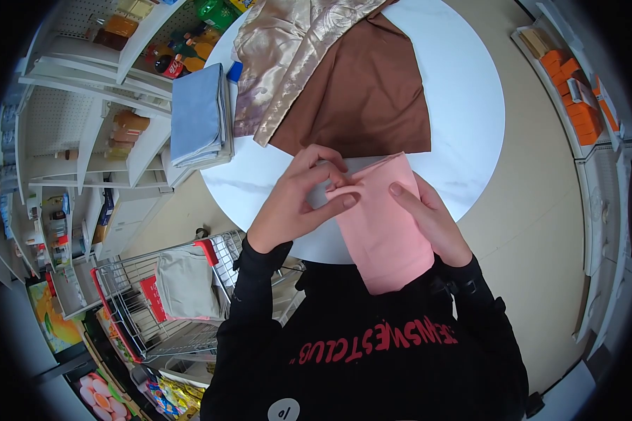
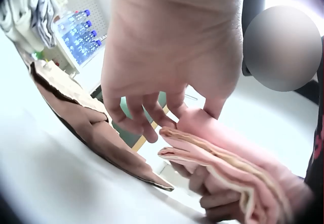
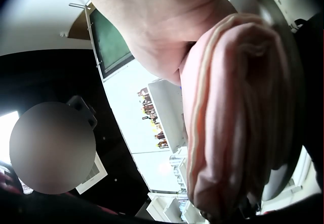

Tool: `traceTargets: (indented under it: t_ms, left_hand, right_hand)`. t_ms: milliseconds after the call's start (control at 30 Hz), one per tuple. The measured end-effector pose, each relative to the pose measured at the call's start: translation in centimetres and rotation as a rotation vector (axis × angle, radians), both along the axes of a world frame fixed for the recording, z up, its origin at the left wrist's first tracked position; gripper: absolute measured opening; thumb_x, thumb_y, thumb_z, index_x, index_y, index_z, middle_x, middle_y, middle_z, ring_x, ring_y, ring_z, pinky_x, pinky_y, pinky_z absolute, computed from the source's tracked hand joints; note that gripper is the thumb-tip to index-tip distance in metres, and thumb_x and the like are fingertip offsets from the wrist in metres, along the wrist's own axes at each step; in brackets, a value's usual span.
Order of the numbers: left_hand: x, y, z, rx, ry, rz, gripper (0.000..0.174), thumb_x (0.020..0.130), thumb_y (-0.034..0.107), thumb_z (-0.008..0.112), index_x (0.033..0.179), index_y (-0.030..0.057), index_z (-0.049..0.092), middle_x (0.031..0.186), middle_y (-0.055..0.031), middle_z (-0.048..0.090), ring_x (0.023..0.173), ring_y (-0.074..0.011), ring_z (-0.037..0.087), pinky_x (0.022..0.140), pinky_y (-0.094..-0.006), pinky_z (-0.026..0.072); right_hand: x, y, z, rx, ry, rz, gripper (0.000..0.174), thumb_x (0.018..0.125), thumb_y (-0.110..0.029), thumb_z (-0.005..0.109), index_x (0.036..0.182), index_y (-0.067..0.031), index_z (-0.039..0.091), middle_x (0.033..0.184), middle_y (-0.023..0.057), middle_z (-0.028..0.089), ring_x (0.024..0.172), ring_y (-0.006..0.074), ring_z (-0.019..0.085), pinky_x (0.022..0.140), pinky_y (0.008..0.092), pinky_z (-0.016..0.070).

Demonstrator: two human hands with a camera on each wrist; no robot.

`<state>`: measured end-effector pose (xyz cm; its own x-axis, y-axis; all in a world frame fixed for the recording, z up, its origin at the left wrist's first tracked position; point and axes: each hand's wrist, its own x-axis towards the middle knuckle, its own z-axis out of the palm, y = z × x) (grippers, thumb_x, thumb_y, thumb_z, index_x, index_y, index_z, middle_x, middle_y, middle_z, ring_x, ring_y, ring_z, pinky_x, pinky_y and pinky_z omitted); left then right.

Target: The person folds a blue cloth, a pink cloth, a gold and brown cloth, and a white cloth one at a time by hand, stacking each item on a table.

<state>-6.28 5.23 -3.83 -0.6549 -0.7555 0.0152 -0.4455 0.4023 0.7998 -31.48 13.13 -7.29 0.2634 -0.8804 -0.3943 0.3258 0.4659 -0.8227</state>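
A folded pink cloth [image 1: 385,242], several layers thick, is held up over the near edge of the round table. My right hand [image 1: 439,219] grips it from the right side, thumb lying on its front face and the fingers behind. At its upper left corner my left hand [image 1: 295,202] pinches a fold between thumb and forefinger; the other fingers are bent and off the cloth. In the left wrist view the stacked layers of the pink cloth [image 2: 223,158] show edge-on, with the right hand's fingers [image 2: 217,199] under them.
The white round table [image 1: 467,105] carries a brown cloth [image 1: 361,91], a shiny beige patterned cloth [image 1: 277,52] and a folded blue stack [image 1: 198,116]. At lower left stands a shopping cart [image 1: 165,337] with a grey garment [image 1: 186,281] in it. Shelves [image 1: 70,151] line the left side.
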Motion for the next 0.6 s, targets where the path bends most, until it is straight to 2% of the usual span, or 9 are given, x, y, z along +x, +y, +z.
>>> traceTargets:
  t_ms: [100,267,367,400,467,533,600]
  left_hand:
    - [-0.2,0.3,-0.6,0.143,0.177,0.11,0.021,0.095,0.018,0.082,0.103,0.0024,0.07,0.126,-0.0086,0.061,0.114,-0.024,0.062,0.097,-0.0356,0.0493]
    - [-1.0,0.7,-1.3,0.129,0.092,0.186,0.018,0.101,0.018,0.076,0.104,0.0019,0.068,0.126,-0.011,0.061,0.113,-0.0218,0.062,0.097,-0.0344,0.0488]
    - [-0.7,0.6,-1.7,0.287,0.116,0.342,0.023,0.106,0.021,0.07,0.118,0.002,0.068,0.128,-0.0121,0.063,0.116,-0.0188,0.062,0.099,-0.0328,0.0494]
    - [-1.0,1.0,-1.7,0.285,0.116,0.343,0.023,0.106,0.021,0.07,0.118,0.002,0.068,0.128,-0.0121,0.063,0.116,-0.0188,0.062,0.099,-0.0328,0.0494]
    - [-2.6,2.9,-1.8,0.499,0.487,0.438,0.032,0.108,0.024,0.068,0.131,0.0021,0.063,0.129,-0.0112,0.065,0.116,-0.0162,0.062,0.099,-0.0311,0.0498]
    - [-2.9,3.8,-1.6,0.611,0.674,0.485,0.037,0.109,0.026,0.067,0.137,0.0022,0.06,0.129,-0.0107,0.066,0.116,-0.0149,0.062,0.099,-0.0302,0.05]
    - [-2.8,4.2,-1.0,0.691,0.418,0.283,0.046,0.111,0.027,0.065,0.147,0.0018,0.053,0.13,-0.0097,0.066,0.118,-0.014,0.062,0.1,-0.0296,0.0504]
  right_hand:
    - [0.1,0.1,-0.5,0.058,-0.024,-0.044,0.051,0.112,-0.033,0.061,0.15,0.0001,0.053,0.136,0.0092,0.067,0.123,0.0149,0.065,0.106,0.0316,0.0514]
    - [0.2,-0.1,-0.1,0.099,-0.074,-0.092,0.053,0.111,-0.033,0.062,0.151,0.0,0.052,0.136,0.009,0.067,0.124,0.0139,0.064,0.105,0.0305,0.0518]
    - [0.2,-0.1,0.6,-0.039,0.064,-0.019,0.053,0.11,-0.031,0.064,0.152,-0.0002,0.051,0.137,0.0096,0.067,0.125,0.0143,0.064,0.106,0.0305,0.0519]
    - [0.2,-0.2,0.3,-0.041,0.063,-0.018,0.053,0.11,-0.031,0.064,0.152,-0.0002,0.051,0.137,0.0096,0.067,0.125,0.0143,0.064,0.106,0.0305,0.0519]
    - [0.3,-0.2,-1.0,-0.012,-0.02,-0.181,0.053,0.11,-0.028,0.064,0.152,-0.0005,0.05,0.139,0.0103,0.066,0.127,0.0156,0.064,0.107,0.0313,0.0517]
    - [0.2,-0.3,-1.3,0.008,-0.06,-0.263,0.053,0.11,-0.027,0.064,0.153,-0.0007,0.05,0.139,0.0106,0.065,0.127,0.0162,0.064,0.107,0.0317,0.0516]
    - [0.1,-0.9,-0.5,0.001,-0.122,-0.38,0.052,0.109,-0.024,0.065,0.152,0.0,0.049,0.14,0.0111,0.065,0.128,0.0178,0.064,0.108,0.0332,0.0519]
